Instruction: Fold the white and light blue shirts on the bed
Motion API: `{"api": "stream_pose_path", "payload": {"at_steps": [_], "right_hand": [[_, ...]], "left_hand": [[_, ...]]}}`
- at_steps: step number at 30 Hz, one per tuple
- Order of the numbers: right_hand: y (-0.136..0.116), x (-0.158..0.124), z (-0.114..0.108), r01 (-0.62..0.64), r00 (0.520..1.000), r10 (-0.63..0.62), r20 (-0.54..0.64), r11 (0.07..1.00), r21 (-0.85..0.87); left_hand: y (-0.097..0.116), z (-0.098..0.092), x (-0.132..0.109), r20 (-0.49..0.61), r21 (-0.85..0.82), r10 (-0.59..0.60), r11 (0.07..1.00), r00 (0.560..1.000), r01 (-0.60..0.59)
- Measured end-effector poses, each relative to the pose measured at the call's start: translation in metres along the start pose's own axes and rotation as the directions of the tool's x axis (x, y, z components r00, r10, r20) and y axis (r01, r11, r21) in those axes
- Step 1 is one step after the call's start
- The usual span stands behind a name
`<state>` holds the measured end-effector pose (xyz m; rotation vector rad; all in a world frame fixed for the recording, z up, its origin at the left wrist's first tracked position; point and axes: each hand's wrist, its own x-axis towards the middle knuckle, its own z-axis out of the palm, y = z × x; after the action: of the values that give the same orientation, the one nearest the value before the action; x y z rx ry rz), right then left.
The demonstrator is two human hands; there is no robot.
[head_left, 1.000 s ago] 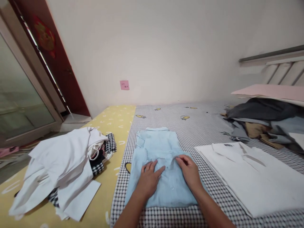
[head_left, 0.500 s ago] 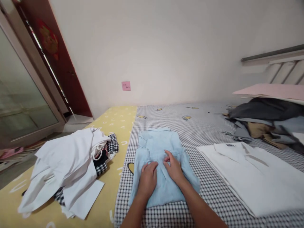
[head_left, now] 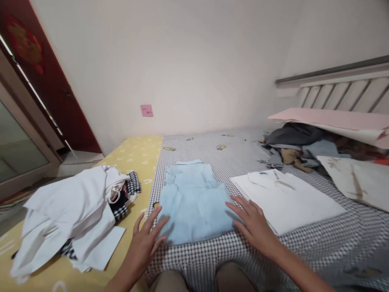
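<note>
A light blue shirt [head_left: 197, 207] lies partly folded on the checked bedsheet [head_left: 200, 263], its collar toward the wall. My left hand [head_left: 146, 235] is spread at the shirt's lower left edge, fingertips at the cloth. At the opposite edge, my right hand [head_left: 252, 223] is also open, its fingertips over or on the fabric; whether they press on it I cannot tell. Right of the shirt lies a folded white shirt [head_left: 291, 202], close to my right hand.
A heap of white clothes [head_left: 75, 207] with black-and-white checked pieces sits on the yellow sheet [head_left: 121, 154] at left. Dark and tan clothes [head_left: 298, 142] are piled at right under a pink sheet-like piece [head_left: 331, 117]. A railed headboard [head_left: 343, 95] stands behind them.
My hands have moved apart from the middle of the blue shirt to its left and right edges, fingers now spread. The shirt looks flatter. The view has swung to the right.
</note>
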<state>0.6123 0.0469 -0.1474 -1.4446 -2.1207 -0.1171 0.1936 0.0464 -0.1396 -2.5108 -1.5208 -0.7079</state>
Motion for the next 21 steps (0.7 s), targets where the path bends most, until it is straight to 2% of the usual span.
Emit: {"api": "stream_pose_path", "payload": {"at_steps": [3, 6, 9, 12, 16, 18, 21], "right_hand": [[-0.003, -0.024, 0.022, 0.172, 0.982, -0.163, 0.099, 0.981, -0.093], [0.005, -0.030, 0.047, 0.167, 0.979, -0.150, 0.138, 0.979, -0.118], [0.014, -0.020, 0.060, 0.128, 0.977, -0.115, 0.181, 0.990, -0.057], [0.016, -0.003, 0.063, 0.074, 0.966, -0.085, 0.244, 0.996, 0.057], [0.014, 0.017, 0.064, -0.061, 0.964, -0.004, 0.264, 0.969, 0.240], [0.014, 0.023, 0.058, -0.083, 0.969, 0.001, 0.248, 0.943, 0.322], [0.012, 0.022, 0.035, -0.050, 0.967, -0.049, 0.248, 0.925, 0.378]], "left_hand": [[-0.006, 0.009, -0.020, 0.118, 0.103, 0.013, 0.994, 0.993, -0.025], [-0.008, 0.014, -0.021, 0.194, 0.133, -0.068, 0.990, 0.979, 0.042], [-0.008, 0.015, -0.014, 0.307, 0.113, -0.156, 0.985, 0.939, 0.127], [-0.007, 0.020, -0.001, 0.343, 0.090, -0.162, 0.986, 0.925, 0.139], [-0.004, 0.022, 0.026, 0.302, 0.049, -0.175, 0.985, 0.937, 0.168], [-0.001, 0.012, 0.038, 0.278, -0.013, -0.167, 0.984, 0.946, 0.177], [0.006, -0.018, 0.038, 0.275, -0.175, -0.125, 0.969, 0.953, 0.177]]}}
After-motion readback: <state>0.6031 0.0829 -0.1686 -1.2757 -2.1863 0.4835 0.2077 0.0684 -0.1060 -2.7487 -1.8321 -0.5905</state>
